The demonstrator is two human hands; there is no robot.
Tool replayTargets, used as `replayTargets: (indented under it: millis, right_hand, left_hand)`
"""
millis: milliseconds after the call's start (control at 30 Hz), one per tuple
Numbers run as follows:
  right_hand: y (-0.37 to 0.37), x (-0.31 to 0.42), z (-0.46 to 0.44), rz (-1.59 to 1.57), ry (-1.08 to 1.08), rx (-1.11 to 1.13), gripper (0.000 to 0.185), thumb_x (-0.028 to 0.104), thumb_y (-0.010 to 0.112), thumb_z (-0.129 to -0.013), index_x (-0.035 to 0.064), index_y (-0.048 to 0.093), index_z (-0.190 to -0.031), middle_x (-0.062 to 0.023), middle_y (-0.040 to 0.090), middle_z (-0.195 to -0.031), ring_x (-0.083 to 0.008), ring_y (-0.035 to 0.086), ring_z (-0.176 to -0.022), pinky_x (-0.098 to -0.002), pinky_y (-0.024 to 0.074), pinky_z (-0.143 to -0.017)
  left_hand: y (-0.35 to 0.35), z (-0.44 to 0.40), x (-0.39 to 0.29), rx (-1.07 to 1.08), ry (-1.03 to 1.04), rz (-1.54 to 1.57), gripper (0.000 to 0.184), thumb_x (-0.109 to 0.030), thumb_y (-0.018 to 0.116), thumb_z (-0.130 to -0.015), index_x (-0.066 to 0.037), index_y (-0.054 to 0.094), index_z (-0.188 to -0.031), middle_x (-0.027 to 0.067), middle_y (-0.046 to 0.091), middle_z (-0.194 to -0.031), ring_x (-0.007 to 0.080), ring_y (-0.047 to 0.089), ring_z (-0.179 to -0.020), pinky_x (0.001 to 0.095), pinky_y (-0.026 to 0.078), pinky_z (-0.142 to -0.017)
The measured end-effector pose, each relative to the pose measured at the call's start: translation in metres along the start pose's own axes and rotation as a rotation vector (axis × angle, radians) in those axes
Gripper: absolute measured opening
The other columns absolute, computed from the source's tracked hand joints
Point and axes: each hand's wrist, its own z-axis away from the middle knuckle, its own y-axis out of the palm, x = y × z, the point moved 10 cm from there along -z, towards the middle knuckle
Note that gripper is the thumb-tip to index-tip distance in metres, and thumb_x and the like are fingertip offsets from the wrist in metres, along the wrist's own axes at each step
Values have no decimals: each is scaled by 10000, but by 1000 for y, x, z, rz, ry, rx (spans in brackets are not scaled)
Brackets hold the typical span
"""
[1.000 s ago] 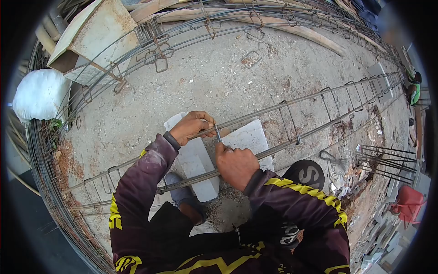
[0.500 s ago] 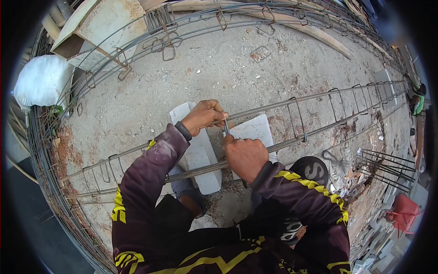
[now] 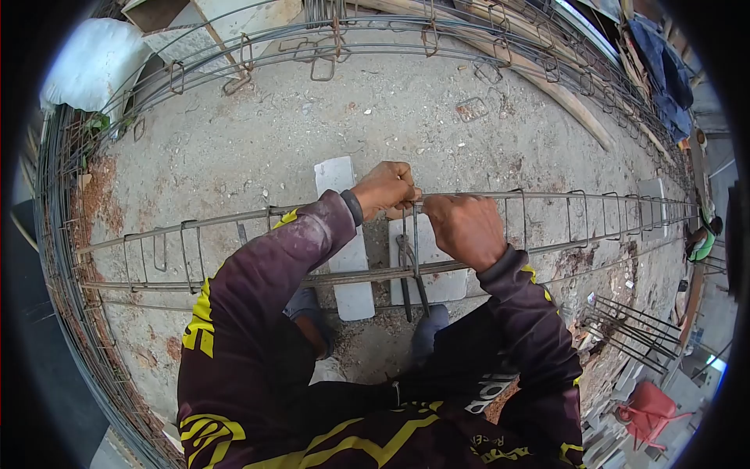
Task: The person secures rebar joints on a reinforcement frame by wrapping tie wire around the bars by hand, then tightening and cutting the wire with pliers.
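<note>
My left hand [image 3: 388, 187] is closed in a pinch at the top bar of a long rebar cage [image 3: 355, 277], beside a stirrup [image 3: 416, 227]. My right hand [image 3: 465, 228] is curled into a fist against the same top bar, just right of that stirrup. What either hand holds is hidden by the fingers. Below them, a pair of pincers [image 3: 406, 291] stands with its handles pointing down past the cage's lower bars, apart from both hands. Two pale blocks, a left block [image 3: 353, 300] and a right block [image 3: 449, 286], lie under the cage.
More bent rebar [image 3: 269, 53] and wooden planks [image 3: 574, 105] run along the far side. A white sack [image 3: 94, 66] sits at upper left. Steel rods [image 3: 637, 328] jut out at right, near a red wheelbarrow [image 3: 650, 410]. A person in green [image 3: 703, 241] is at far right.
My right hand has left the pincers and moved up to the top bar. The pincers now stand by the lower bars. My left hand stays pinched at the top bar; the view has shifted.
</note>
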Motion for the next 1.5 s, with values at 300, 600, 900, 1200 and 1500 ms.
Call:
replayTargets:
  millis: [300,600,900,1200,1500]
  right_hand:
    - [9,-44,-42,-67,20,-101,91,143,630,-816,126,700,-873,-119,685,-707,-315,664,-615,-435,493,-543]
    - [24,-75,-44,-181,148,52,106,167,640,-822,155,719,-892,-102,702,-732,-324,680,-684,-438,517,-631]
    - [85,-97,-52,-487,177,394,298,318,614,-887,86,665,-1067,-160,695,-1034,-326,663,-989,-439,497,-846]
    - [66,-107,-49,-819,363,553,278,82,595,-939,73,645,-1213,-1,538,-762,-98,508,-745,-287,450,-721]
    - [101,-106,-61,-716,242,607,408,71,630,-917,131,627,-1320,10,537,-810,-142,476,-789,-300,429,-837]
  left_hand:
    - [1,14,-11,54,187,-112,93,-48,626,-863,-12,540,-859,54,589,-788,124,561,-699,287,476,-632]
    - [0,15,-9,-63,98,-21,194,-58,718,-851,-59,536,-787,10,582,-717,81,523,-645,255,427,-595]
    - [-4,6,3,-148,75,-37,195,-71,703,-863,-33,555,-742,41,612,-693,84,551,-611,260,462,-567]
    - [-8,5,8,-166,0,-98,209,-135,719,-858,-58,561,-744,29,587,-666,108,548,-577,285,436,-530]
    - [-14,23,-13,-230,-47,-333,216,-218,740,-815,-66,600,-755,53,622,-635,156,606,-601,340,473,-589]
